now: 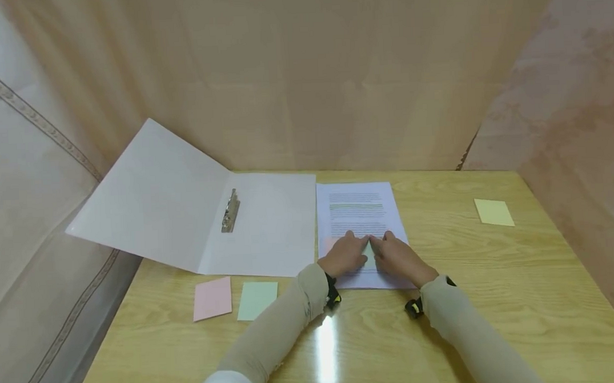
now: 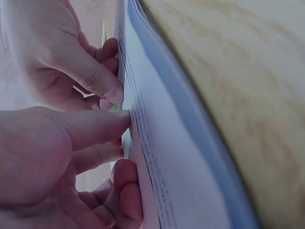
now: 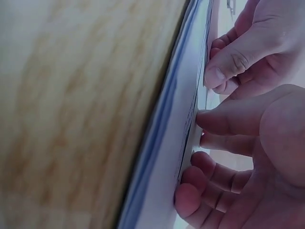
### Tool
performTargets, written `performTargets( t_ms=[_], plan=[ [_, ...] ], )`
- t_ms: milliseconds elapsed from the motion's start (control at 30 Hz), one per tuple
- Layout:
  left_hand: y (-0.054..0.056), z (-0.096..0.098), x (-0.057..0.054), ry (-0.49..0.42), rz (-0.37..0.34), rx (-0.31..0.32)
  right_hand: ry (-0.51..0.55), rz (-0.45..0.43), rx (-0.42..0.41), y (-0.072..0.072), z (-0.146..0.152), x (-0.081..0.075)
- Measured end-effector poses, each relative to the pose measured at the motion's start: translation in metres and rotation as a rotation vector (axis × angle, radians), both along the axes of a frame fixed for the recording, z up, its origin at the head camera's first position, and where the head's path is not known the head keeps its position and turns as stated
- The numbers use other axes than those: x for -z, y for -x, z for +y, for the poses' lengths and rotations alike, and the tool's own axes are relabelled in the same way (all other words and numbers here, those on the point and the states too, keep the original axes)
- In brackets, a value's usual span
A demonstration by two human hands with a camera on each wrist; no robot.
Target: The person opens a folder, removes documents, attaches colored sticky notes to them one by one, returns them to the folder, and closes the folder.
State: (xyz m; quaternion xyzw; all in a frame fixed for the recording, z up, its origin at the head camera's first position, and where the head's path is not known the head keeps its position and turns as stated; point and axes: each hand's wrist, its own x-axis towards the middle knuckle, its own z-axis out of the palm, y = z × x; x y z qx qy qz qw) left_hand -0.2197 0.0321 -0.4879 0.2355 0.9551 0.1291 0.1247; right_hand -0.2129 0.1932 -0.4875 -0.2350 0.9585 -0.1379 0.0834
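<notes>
2 forearms in beige sleeves (image 1: 277, 335) stretch across the yellowish wood-grained counter (image 1: 498, 320), a small black device (image 1: 333, 293) strapped at each wrist. On the person's left lie a square pink sticky note (image 1: 212, 299) and, just beside it, a square mint-green sticky note (image 1: 257, 300). A little beyond, the hands rest on a stack of white printed sheets (image 1: 361, 192). From here I see the left hand (image 1: 347, 255) and the right hand (image 1: 398, 259) angled inward, index fingertips almost meeting, thumbs fairly straight, remaining fingers bent. They press on a pale green paper square (image 1: 369, 258) lying between them on the lower page; part of a pale pink slip (image 1: 331, 244) shows by the left hand. Higher up, the page has a green-highlighted band.

Beside the stack lies a wide white folder (image 1: 280, 221), opened, its cover tilted up, a silver metal clip (image 1: 229, 213) near the fold. A square yellow sticky note (image 1: 495, 212) sits well apart, far right. Behind everything hangs a tan curtain (image 1: 333, 82).
</notes>
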Motion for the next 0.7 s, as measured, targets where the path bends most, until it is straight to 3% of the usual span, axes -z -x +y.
performTargets(
  t_ms=[100,333,567,700],
  plan=[
    [0.0004,0.0002,-0.0004,0.016,0.018,0.011,0.001,0.031,-0.022,-0.0014,0.0006,0.0001],
    [-0.0028,0.001,-0.0004,0.03,0.022,0.042,-0.078,-0.051,0.032,-0.0028,0.0004,0.0002],
    [-0.0041,-0.0006,0.0033,0.021,0.04,-0.005,-0.12,-0.038,0.071,-0.0043,0.0015,0.0008],
    [-0.0029,-0.004,0.003,-0.008,0.045,0.006,-0.135,-0.055,0.104,-0.0055,0.003,-0.0007]
  ],
)
